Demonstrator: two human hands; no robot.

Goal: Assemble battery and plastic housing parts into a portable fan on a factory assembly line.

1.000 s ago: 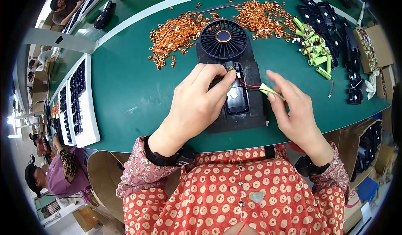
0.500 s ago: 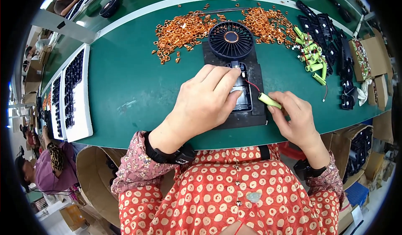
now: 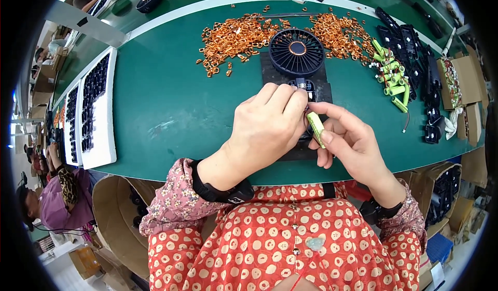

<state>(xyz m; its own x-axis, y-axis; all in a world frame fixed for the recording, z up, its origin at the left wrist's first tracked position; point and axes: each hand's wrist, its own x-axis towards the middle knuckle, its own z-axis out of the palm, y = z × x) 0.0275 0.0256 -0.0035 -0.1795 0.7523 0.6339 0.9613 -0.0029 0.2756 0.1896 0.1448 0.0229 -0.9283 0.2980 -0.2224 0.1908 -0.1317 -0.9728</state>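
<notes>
A dark blue handheld fan (image 3: pixel 296 53) lies on a black mat (image 3: pixel 322 91), its round grille away from me and its handle toward me. Over the handle, my left hand (image 3: pixel 270 122) has its fingers curled together; their tips and whatever they pinch are hidden. Close beside it, my right hand (image 3: pixel 355 142) grips a green cylindrical battery (image 3: pixel 315 129) between thumb and fingers, tilted above the handle. The battery's thin wire runs up toward the left fingertips. Most of the opened handle is covered by my hands.
Beyond the fan lie heaps of small orange clips (image 3: pixel 236 39). To the right are a pile of green batteries (image 3: pixel 391 76), black plastic housings (image 3: pixel 430 83) and a cardboard box (image 3: pixel 467 78). White foam trays (image 3: pixel 98 135) of dark parts stand at left; a person (image 3: pixel 65 197) sits beyond.
My right hand has brought the battery left and up over the handle, tilting it more upright. My left fingers have curled in and shifted toward it. The view has shifted slightly.
</notes>
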